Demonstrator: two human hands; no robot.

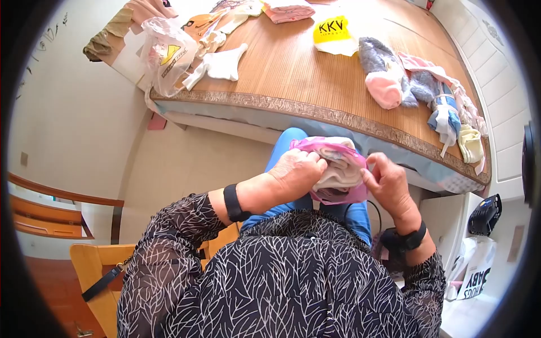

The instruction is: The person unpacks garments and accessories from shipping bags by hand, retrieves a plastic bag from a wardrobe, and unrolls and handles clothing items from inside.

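A pink plastic bag (pixel 352 194) rests above my lap, its mouth spread toward me. Folded cream and white cloth (pixel 340 169) fills it, partly covered by the pink film. My left hand (pixel 301 170) pinches the bag's rim on the left, fingers curled over the edge. On the opposite side, my right hand (pixel 387 179) grips the other rim between thumb and fingers. The bag's underside is hidden from view.
A bed with a brown woven mat (pixel 293 62) lies ahead. On it are a yellow KKV bag (pixel 332 35), grey and pink fuzzy clothing (pixel 383 73), rolled clothes (pixel 445 115), white cloth (pixel 221 63) and a clear plastic bag (pixel 169 53). A wooden chair (pixel 93 270) stands behind at left.
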